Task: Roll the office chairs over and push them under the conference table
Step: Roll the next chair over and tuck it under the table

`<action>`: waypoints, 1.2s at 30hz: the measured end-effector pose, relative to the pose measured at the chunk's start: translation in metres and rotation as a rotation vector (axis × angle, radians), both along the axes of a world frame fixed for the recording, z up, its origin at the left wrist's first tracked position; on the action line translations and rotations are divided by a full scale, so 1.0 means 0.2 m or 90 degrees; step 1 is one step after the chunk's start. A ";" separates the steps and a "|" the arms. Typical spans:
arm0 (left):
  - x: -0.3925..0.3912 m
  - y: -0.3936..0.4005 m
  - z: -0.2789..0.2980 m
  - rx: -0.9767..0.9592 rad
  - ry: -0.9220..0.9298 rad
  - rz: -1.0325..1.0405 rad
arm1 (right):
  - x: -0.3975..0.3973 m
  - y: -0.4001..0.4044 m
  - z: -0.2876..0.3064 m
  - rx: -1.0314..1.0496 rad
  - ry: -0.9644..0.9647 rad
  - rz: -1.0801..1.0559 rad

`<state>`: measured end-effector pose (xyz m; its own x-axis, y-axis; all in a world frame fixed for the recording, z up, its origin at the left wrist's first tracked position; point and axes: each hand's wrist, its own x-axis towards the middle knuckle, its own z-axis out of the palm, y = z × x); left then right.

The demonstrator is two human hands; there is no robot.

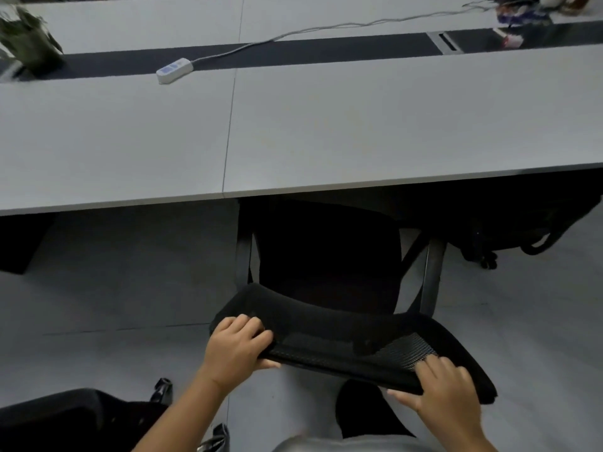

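- Office chair (326, 256) sits centre frame, seat front already tucked under the near edge of the bench (359, 125); mesh backrest (342, 337) is nearest the camera at lower centre.
- Left hand (236, 349) grasps the left end of the backrest top: fingers curled over, thumb underneath.
- Right hand (445, 386) grasps the right end the same way, fingers on the mesh, thumb below the rim.
- Handling, my read: castor chair, should roll easily on the smooth floor (114, 288); moderately heavy, not fragile. Frame rim is stiff, mesh panel gives, so push on the rim, not the mesh.
- A two-handed hold at both ends is the right spot: it keeps the chair from swivelling or yawing as it goes in.
- Risk: armrests (432, 275) may foul the bench edge; clearance can't be judged from here.
- Another chair (522, 223) is already under the bench at right; a third (65, 415) waits at lower left, not yet pushed in.
- On the bench, upper left: power strip (174, 70) with cable, and a plant (29, 40).
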<state>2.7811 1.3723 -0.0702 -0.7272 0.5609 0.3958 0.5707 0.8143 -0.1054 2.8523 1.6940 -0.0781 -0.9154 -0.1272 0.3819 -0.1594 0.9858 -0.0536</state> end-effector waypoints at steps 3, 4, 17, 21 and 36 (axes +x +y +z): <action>-0.02 0.01 0.01 -0.005 0.007 -0.014 | 0.04 -0.01 0.01 0.005 -0.018 -0.014; -0.03 0.01 0.01 -0.008 0.001 -0.017 | 0.04 0.00 0.01 0.008 -0.019 -0.016; -0.36 0.30 0.02 0.053 -0.028 0.060 | -0.46 0.31 0.06 0.060 0.019 -0.005; -0.50 0.40 0.01 0.054 -0.023 0.079 | -0.63 0.40 0.06 0.024 0.016 0.011; -0.79 0.61 0.02 0.000 0.014 0.155 | -1.27 0.68 0.02 0.028 0.101 0.157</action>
<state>2.6225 1.4949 -0.0665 -0.8322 0.3698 0.4131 0.3547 0.9278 -0.1160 2.5983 1.8293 -0.0746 -0.7845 -0.3581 0.5064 -0.3973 0.9171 0.0331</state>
